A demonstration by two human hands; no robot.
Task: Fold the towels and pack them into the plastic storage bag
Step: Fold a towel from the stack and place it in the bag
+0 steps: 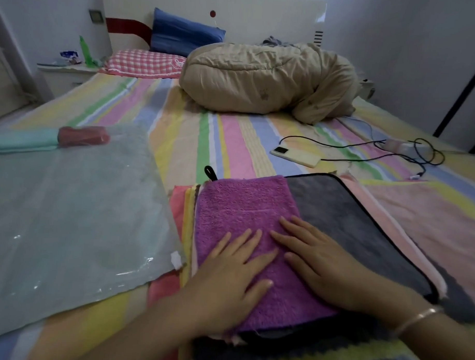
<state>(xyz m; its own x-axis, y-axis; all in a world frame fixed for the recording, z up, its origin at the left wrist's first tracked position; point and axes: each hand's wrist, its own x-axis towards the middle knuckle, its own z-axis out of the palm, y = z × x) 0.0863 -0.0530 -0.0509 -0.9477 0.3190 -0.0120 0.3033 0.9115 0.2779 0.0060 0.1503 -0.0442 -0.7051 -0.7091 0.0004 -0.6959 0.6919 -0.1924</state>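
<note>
Purple terry towel (246, 207), folded into a rectangle, lies on top of the pile near the middle of my view. Its long axis runs near to far, with the far end leaning a little to the left. I see both hands flat on it. The left hand (227, 273) has its fingers straight and slightly spread, pointing far and right. The right hand (317, 266) is just as flat, its fingers pointing far and left, and its wrist carries a thin gold bangle (417, 319). The fingertips of the two hands come close together around the towel's middle.

Under the purple one, a dark grey towel with black piping (337, 210) spreads out to the right, and red and yellow towel edges (180, 204) peek out on the left. A pale pink towel (431, 219) lies flat further right.

To the left, the clear plastic storage bag (68, 214) lies flat on the striped bedsheet (232, 142), its near right corner touching the pile's left edge. At the bag's far end I make out a red roll (83, 136) beside a teal cloth (19, 142).

Farther off, a cream phone (296, 156) with a black cable (340, 145) lies near a bundled beige quilt (261, 81).
</note>
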